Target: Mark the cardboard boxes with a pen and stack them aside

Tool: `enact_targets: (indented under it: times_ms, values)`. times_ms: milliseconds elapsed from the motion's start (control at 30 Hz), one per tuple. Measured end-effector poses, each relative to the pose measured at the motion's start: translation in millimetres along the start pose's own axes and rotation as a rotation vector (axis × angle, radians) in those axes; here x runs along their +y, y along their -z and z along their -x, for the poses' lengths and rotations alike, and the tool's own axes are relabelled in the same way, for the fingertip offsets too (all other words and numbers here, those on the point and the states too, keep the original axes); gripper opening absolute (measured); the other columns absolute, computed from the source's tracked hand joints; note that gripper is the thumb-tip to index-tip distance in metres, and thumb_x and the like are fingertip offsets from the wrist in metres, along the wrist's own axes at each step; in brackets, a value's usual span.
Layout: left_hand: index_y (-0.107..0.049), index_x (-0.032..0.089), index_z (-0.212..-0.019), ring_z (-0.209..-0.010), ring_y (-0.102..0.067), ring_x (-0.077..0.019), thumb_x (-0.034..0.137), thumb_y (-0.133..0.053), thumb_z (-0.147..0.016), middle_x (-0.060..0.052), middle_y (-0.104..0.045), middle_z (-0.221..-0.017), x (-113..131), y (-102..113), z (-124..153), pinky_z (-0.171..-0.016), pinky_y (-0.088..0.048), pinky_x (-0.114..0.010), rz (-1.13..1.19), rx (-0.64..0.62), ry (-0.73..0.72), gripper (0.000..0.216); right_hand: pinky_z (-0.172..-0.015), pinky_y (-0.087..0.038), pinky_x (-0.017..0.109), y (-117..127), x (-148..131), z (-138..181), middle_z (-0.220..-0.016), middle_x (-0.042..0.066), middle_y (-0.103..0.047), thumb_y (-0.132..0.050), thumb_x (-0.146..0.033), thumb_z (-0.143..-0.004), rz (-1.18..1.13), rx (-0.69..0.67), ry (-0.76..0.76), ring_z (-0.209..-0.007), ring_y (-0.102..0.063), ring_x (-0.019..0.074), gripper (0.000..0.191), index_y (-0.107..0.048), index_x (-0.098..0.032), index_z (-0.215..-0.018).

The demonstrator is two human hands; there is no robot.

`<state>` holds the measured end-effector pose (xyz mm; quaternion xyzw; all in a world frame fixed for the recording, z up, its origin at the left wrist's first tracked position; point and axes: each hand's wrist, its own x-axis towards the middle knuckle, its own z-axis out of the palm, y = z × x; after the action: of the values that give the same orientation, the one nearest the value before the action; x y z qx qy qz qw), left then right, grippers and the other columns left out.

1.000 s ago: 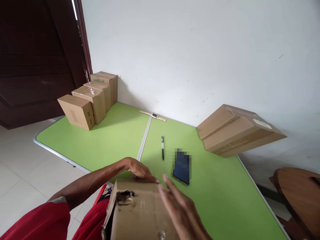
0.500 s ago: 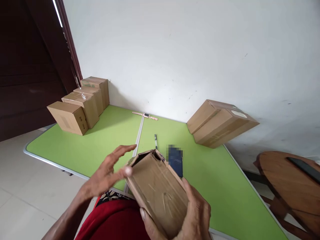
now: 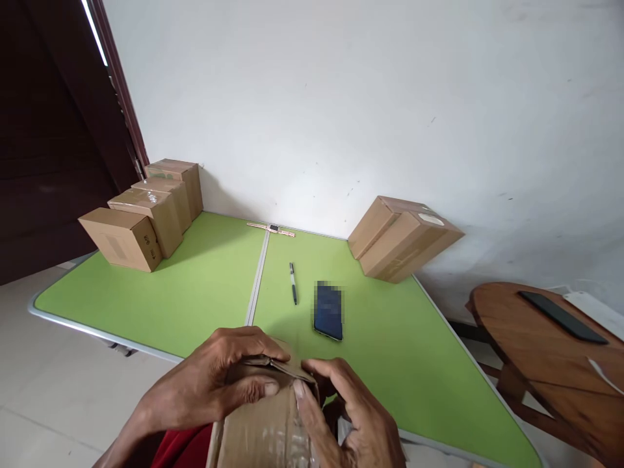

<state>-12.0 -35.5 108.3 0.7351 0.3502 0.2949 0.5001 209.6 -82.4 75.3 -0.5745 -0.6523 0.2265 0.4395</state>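
A worn cardboard box (image 3: 266, 429) wrapped in clear tape sits at the bottom centre, over my lap and the near edge of the green table (image 3: 195, 299). My left hand (image 3: 214, 383) is closed over the box's top left, fingers pressing its flap down. My right hand (image 3: 351, 416) grips the box's right side, thumb on the top edge. Just beyond the box lie a dark phone (image 3: 328, 311) and a black pen (image 3: 293, 283).
Several small cardboard boxes (image 3: 146, 214) stand in a row at the table's far left corner. Flat cardboard boxes (image 3: 402, 237) lean on the wall at the far right. A wristwatch (image 3: 271, 228) lies by the wall. A wooden stool (image 3: 546, 344) holding a dark flat object stands on the right.
The box was tilted up in my right hand; now it lies lower, and my left hand has come down from open in the air onto its top flap.
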Motion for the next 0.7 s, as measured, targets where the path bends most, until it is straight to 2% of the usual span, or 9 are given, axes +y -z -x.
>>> enact_targets:
  times_ms: [100, 233, 367, 467, 500, 533, 600, 633, 700]
  values:
    - [-0.072, 0.026, -0.124, -0.102, -0.074, -0.018, 0.039, -0.067, -0.103, -0.003, -0.073, -0.117, 8, -5, 6, -0.089, -0.057, -0.025, -0.088, -0.001, 0.057, 0.025, -0.072, -0.057, 0.024, -7, 6, 5, -0.098, 0.002, -0.07, -0.054, -0.036, -0.102, -0.057, -0.045, 0.066, -0.081, -0.07, 0.0173, 0.026, -0.071, -0.029, -0.121]
    - [-0.071, 0.025, -0.116, -0.094, -0.071, -0.0229, 0.045, -0.067, -0.1, -0.004, -0.071, -0.107, 16, -16, 6, -0.08, -0.053, -0.032, -0.41, 0.08, 0.112, 0.026, -0.074, -0.058, 0.023, -16, 11, 17, -0.105, 0.003, -0.07, -0.053, -0.029, -0.101, -0.103, -0.035, 0.089, -0.087, -0.071, 0.0178, 0.034, -0.066, -0.032, -0.133]
    - [-0.071, 0.022, -0.098, -0.079, -0.067, -0.0225, 0.033, -0.061, -0.099, -0.003, -0.069, -0.092, 21, -24, -4, -0.069, -0.046, -0.032, -0.599, 0.117, 0.133, 0.015, -0.086, -0.061, 0.033, -1, 16, 12, -0.115, 0.009, -0.073, -0.053, -0.044, -0.104, -0.184, -0.129, 0.065, -0.102, -0.073, 0.0255, 0.04, -0.066, -0.032, -0.139]
    - [-0.069, 0.023, -0.09, -0.068, -0.063, -0.0177, 0.023, -0.063, -0.092, -0.001, -0.067, -0.084, 22, -28, -10, -0.061, -0.042, -0.028, -0.606, 0.134, 0.132, 0.007, -0.075, -0.06, 0.035, 12, 35, -22, -0.098, 0.009, -0.076, -0.048, -0.055, -0.105, -0.211, -0.237, -0.068, -0.086, -0.074, 0.026, 0.046, -0.069, -0.026, -0.134]
    - [-0.068, 0.022, -0.086, -0.065, -0.06, -0.016, 0.019, -0.063, -0.089, 0.0, -0.066, -0.082, 21, -30, -11, -0.059, -0.04, -0.027, -0.614, 0.14, 0.123, 0.007, -0.067, -0.058, 0.033, 11, 45, -39, -0.086, 0.007, -0.074, -0.044, -0.055, -0.107, -0.185, -0.28, -0.123, -0.074, -0.072, 0.0241, 0.046, -0.07, -0.024, -0.127]
    - [-0.067, 0.022, -0.084, -0.062, -0.059, -0.0147, 0.016, -0.062, -0.087, 0.001, -0.065, -0.08, 21, -31, -12, -0.058, -0.038, -0.026, -0.624, 0.146, 0.114, 0.008, -0.06, -0.052, 0.031, 6, 56, -59, -0.078, 0.004, -0.07, -0.043, -0.055, -0.107, -0.102, -0.261, -0.149, -0.067, -0.067, 0.0225, 0.044, -0.071, -0.022, -0.116]
    - [-0.067, 0.022, -0.082, -0.06, -0.058, -0.0134, 0.014, -0.062, -0.087, 0.001, -0.065, -0.079, 20, -32, -12, -0.057, -0.037, -0.025, -0.624, 0.15, 0.104, 0.011, -0.066, -0.049, 0.034, -15, 79, -98, -0.073, 0.005, -0.067, -0.048, -0.047, -0.104, 0.165, -0.255, -0.152, -0.068, -0.065, 0.0231, 0.038, -0.069, -0.02, -0.088]
    - [-0.068, 0.022, -0.082, -0.061, -0.059, -0.0135, 0.016, -0.062, -0.09, 0.001, -0.066, -0.08, 19, -32, -12, -0.057, -0.038, -0.025, -0.61, 0.143, 0.103, 0.012, -0.071, -0.05, 0.036, -29, 91, -115, -0.074, 0.007, -0.067, -0.052, -0.041, -0.102, 0.198, -0.244, -0.172, -0.072, -0.067, 0.0249, 0.033, -0.067, -0.019, -0.084]
    - [-0.073, 0.023, -0.088, -0.068, -0.065, -0.0149, 0.024, -0.062, -0.098, 0.0, -0.069, -0.084, 18, -28, -8, -0.06, -0.042, -0.025, -0.557, 0.113, 0.102, 0.014, -0.079, -0.051, 0.039, -61, 111, -143, -0.085, 0.01, -0.071, -0.057, -0.035, -0.101, 0.213, -0.216, -0.197, -0.084, -0.07, 0.0268, 0.022, -0.067, -0.019, -0.089]
